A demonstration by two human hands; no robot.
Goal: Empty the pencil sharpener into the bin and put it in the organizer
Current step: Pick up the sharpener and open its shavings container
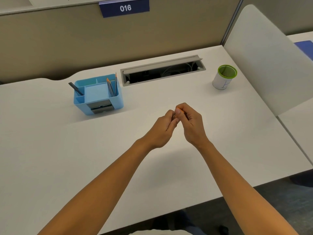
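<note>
Both hands meet mid-desk, the left hand [163,128] and right hand [189,122] pinched together on the small orange pencil sharpener [179,110] (mostly hidden), with the green-rimmed bin [224,77] at two o'clock, nearer the right hand, and the blue organizer [98,94] at ten.

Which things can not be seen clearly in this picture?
- Pencil sharpener, head view: only an orange sliver and a grey bit show between the left hand and right hand; its shape and any shavings are hidden by the fingers.
- Bin: its bottom is hidden by its own wall.
- Organizer: the dark front item is too blurred to identify.
</note>
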